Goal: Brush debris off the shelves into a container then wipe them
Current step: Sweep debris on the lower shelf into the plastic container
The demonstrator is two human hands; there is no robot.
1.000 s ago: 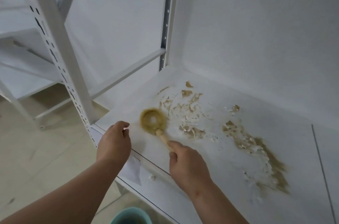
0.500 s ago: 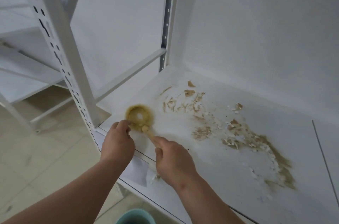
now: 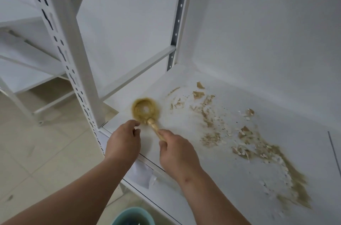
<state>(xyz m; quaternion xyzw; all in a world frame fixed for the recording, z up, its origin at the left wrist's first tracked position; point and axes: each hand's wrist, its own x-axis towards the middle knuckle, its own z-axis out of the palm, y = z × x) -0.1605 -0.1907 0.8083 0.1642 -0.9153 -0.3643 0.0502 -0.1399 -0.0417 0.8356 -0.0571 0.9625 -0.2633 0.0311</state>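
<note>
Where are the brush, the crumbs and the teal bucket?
brush [image 3: 145,109], head view, round bristle head.
crumbs [image 3: 258,148], head view, middle of the brown trail.
teal bucket [image 3: 132,216], head view, visible rim.

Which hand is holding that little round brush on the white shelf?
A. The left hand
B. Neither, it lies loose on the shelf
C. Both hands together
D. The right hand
D: the right hand grips the wooden handle of the brush, while the left hand hovers beside it at the front edge of the shelf, holding nothing.
</note>
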